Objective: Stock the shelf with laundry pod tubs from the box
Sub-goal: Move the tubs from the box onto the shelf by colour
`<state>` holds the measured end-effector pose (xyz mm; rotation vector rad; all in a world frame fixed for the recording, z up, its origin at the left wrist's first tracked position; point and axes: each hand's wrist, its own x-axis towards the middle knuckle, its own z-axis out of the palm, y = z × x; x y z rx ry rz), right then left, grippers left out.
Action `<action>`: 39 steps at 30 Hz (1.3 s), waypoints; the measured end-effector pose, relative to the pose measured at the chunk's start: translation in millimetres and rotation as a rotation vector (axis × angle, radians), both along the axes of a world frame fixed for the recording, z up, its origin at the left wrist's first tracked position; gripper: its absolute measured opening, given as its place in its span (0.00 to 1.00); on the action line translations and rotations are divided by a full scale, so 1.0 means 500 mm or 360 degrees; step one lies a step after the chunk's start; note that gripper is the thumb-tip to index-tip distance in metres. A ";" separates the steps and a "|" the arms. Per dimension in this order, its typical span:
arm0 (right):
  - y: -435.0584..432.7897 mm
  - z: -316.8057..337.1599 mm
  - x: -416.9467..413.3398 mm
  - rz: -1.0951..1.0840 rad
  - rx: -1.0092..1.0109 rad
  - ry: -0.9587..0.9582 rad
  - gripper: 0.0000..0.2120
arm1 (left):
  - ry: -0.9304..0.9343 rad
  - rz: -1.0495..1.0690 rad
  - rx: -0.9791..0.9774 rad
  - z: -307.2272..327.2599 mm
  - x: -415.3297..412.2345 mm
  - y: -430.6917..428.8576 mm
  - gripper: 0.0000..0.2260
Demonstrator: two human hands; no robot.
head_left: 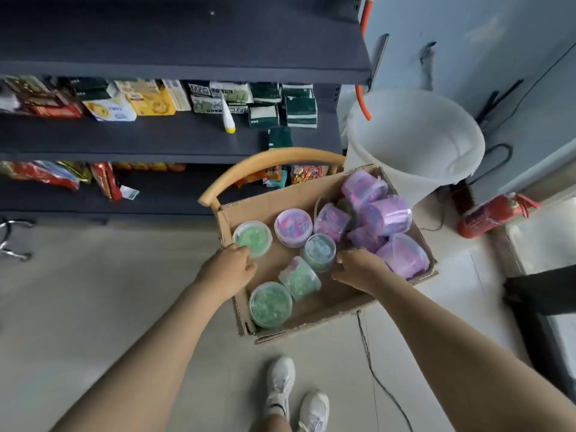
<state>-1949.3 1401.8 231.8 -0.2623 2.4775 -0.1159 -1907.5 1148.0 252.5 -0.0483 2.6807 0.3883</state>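
Both hands are down in the cardboard box (311, 188), and that box is our landmark: it sits on a chair with a curved wooden back (268, 160), right in front of the dark shelf (174, 141). The left hand (229, 269) is at the box's left wall, its grip curled narrow against the green-lidded tub (253, 238) in the far-left corner; touching it, but not yet wrapped round it by my reading. The right hand (358, 269) is mid-box, fingers half spread beside the upright blue-green tub (320, 251), nothing held that I can see.

More green tubs lie toward the box's near edge, one tipped on its side (299, 277), and the purple tubs (383, 213) are heaped along its right side.

To do this well, I'd say take the upright ones first, fingers spanning the lid rim and down the wall, one tub per hand. Lift straight up clear of the box wall, so the heap isn't disturbed.
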 end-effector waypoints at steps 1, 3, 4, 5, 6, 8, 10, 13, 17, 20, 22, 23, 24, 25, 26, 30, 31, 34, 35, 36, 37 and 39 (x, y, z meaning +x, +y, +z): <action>-0.002 -0.025 -0.007 -0.0005 0.0004 -0.0034 0.21 | -0.0029 0.0025 0.0018 -0.026 -0.004 0.008 0.12; -0.004 -0.080 -0.018 -0.0019 -0.0005 -0.0089 0.20 | -0.0090 0.0065 0.0074 -0.074 -0.014 0.024 0.12; -0.006 -0.104 -0.025 -0.0047 -0.0003 -0.0107 0.19 | -0.0121 0.0073 0.0098 -0.100 -0.021 0.031 0.11; -0.010 -0.126 -0.032 -0.0090 0.0000 -0.0133 0.18 | -0.0164 0.0090 0.0118 -0.124 -0.026 0.037 0.11; -0.014 -0.147 -0.038 -0.0144 -0.0004 -0.0163 0.17 | -0.0226 0.0121 0.0137 -0.148 -0.031 0.042 0.11; -0.027 -0.187 -0.048 -0.0319 -0.0057 -0.0246 0.17 | -0.0318 0.0189 0.0159 -0.196 -0.046 0.049 0.11; -0.044 -0.225 -0.049 -0.0500 -0.0126 -0.0365 0.17 | -0.0384 0.0303 0.0142 -0.240 -0.056 0.052 0.11; -0.062 -0.276 -0.036 -0.0767 -0.0123 -0.0417 0.21 | -0.0327 0.0427 0.0035 -0.287 -0.075 0.055 0.11; -0.085 -0.332 -0.021 -0.1240 -0.0193 -0.0581 0.28 | -0.0359 0.0599 0.0138 -0.342 -0.105 0.059 0.12; -0.103 -0.368 -0.030 -0.1544 -0.0278 -0.0704 0.35 | -0.0366 0.0764 0.0261 -0.384 -0.127 0.059 0.11; -0.116 -0.392 -0.033 -0.1735 -0.0343 -0.0765 0.37 | -0.0329 0.0875 0.0333 -0.403 -0.143 0.059 0.10; -0.124 -0.403 -0.032 -0.1830 -0.0398 -0.0782 0.40 | -0.0314 0.0953 0.0397 -0.409 -0.150 0.061 0.10; -0.131 -0.410 -0.030 -0.1944 -0.0475 -0.0793 0.44 | -0.0298 0.1017 0.0458 -0.413 -0.156 0.063 0.09; -0.138 -0.418 -0.027 -0.2072 -0.0576 -0.0780 0.49 | -0.0275 0.1047 0.0500 -0.416 -0.162 0.065 0.09; -0.140 -0.429 -0.022 -0.2190 -0.0658 -0.0720 0.53 | -0.0260 0.1044 0.0521 -0.416 -0.166 0.068 0.09; -0.128 -0.450 -0.004 -0.2450 -0.0880 -0.0563 0.49 | -0.0208 0.0980 0.0608 -0.417 -0.186 0.081 0.09; -0.121 -0.448 0.000 -0.2514 -0.0942 -0.0569 0.48 | -0.0204 0.0961 0.0604 -0.415 -0.194 0.086 0.09; -0.095 -0.441 0.016 -0.2579 -0.1074 -0.0613 0.43 | -0.0188 0.0935 0.0572 -0.414 -0.223 0.096 0.10; -0.087 -0.438 0.021 -0.2569 -0.1074 -0.0604 0.44 | -0.0180 0.0925 0.0559 -0.413 -0.235 0.101 0.10; -0.079 -0.430 0.026 -0.2567 -0.1075 -0.0582 0.44 | -0.0180 0.0908 0.0537 -0.412 -0.248 0.104 0.10; -0.069 -0.420 0.031 -0.2561 -0.1085 -0.0565 0.45 | -0.0185 0.0890 0.0513 -0.411 -0.260 0.108 0.10; -0.045 -0.388 0.030 -0.2486 -0.1092 -0.0506 0.42 | -0.0196 0.0835 0.0467 -0.412 -0.285 0.119 0.11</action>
